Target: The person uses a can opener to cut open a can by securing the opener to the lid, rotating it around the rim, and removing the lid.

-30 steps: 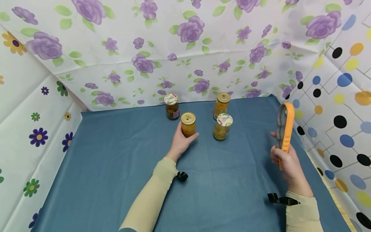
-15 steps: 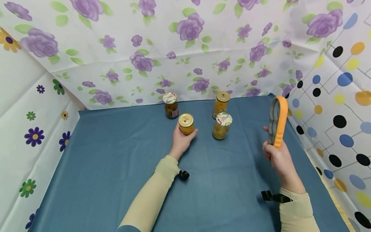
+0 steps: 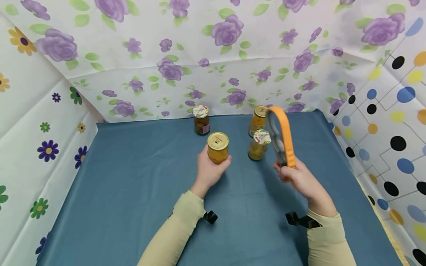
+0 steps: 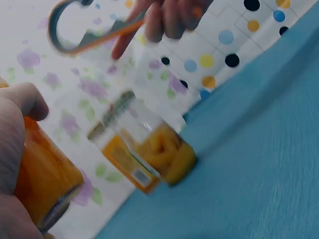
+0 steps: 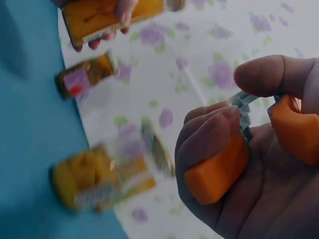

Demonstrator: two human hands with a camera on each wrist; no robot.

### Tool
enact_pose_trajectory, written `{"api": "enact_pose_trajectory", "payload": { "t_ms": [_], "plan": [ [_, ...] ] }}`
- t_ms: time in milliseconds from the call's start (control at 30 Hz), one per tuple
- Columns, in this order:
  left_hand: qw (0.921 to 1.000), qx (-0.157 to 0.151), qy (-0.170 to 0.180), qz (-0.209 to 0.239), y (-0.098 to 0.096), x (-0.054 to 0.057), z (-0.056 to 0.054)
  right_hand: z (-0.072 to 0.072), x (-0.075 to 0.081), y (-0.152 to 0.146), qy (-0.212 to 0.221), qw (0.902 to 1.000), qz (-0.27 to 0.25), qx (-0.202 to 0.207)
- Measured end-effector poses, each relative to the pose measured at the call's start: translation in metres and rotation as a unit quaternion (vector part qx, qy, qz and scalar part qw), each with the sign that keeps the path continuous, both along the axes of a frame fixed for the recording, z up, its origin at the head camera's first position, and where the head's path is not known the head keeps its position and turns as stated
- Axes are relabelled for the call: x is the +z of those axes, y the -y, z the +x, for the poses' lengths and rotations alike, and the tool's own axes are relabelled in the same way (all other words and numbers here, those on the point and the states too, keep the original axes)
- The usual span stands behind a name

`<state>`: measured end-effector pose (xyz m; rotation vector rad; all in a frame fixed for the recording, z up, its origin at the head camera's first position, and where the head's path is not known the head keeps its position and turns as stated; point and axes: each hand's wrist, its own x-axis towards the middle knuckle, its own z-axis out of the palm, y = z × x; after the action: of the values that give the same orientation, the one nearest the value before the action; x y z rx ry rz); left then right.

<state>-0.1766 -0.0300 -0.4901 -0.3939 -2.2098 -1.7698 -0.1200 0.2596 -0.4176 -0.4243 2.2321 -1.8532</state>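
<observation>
My left hand (image 3: 209,169) grips a glass jar (image 3: 217,150) of orange-yellow contents with a gold lid, held upright above the blue cloth. In the left wrist view that jar (image 4: 47,174) shows at the left, with thumb and fingers around it. On the right, my right hand (image 3: 301,179) holds a jar opener (image 3: 287,138), an orange loop lined with grey wavy teeth. Its two orange handle ends (image 5: 219,172) lie in the palm, under curled fingers and thumb in the right wrist view. The loop stands beside a jar with a white patterned lid (image 3: 257,146).
Behind that jar stands another gold-lidded jar (image 3: 259,120), partly overlapped in the head view. A dark jar (image 3: 201,120) with a white patterned lid stands at the back, left of it. Blue cloth (image 3: 133,184) covers the table; flowered sheeting (image 3: 166,88) and a dotted sheet (image 3: 392,147) wall it in.
My left hand has lifted the gold-lidded jar and drawn it nearer. My right hand has carried the jar opener leftward, closer to the jars.
</observation>
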Motion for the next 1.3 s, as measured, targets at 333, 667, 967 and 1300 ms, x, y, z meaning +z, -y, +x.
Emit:
{"api": "enact_pose_trajectory", "payload": {
  "t_ms": [333,667,967,1300],
  "plan": [
    [0.9982,-0.028,-0.036,-0.04,-0.002,0.003,0.016,-0.004,0.032,0.062,-0.044,0.9573,0.286,-0.008],
    [0.995,-0.04,-0.078,-0.049,-0.004,-0.008,0.019,-0.003,0.037,0.087,-0.16,0.8905,0.422,-0.054],
    [0.9914,-0.03,-0.115,-0.055,-0.006,-0.008,0.016,0.002,0.05,0.091,-0.181,0.881,0.437,-0.017],
    [0.9903,-0.033,-0.129,-0.038,-0.007,-0.01,0.016,0.011,0.044,0.102,-0.244,0.8613,0.435,-0.099]
  ]
}}
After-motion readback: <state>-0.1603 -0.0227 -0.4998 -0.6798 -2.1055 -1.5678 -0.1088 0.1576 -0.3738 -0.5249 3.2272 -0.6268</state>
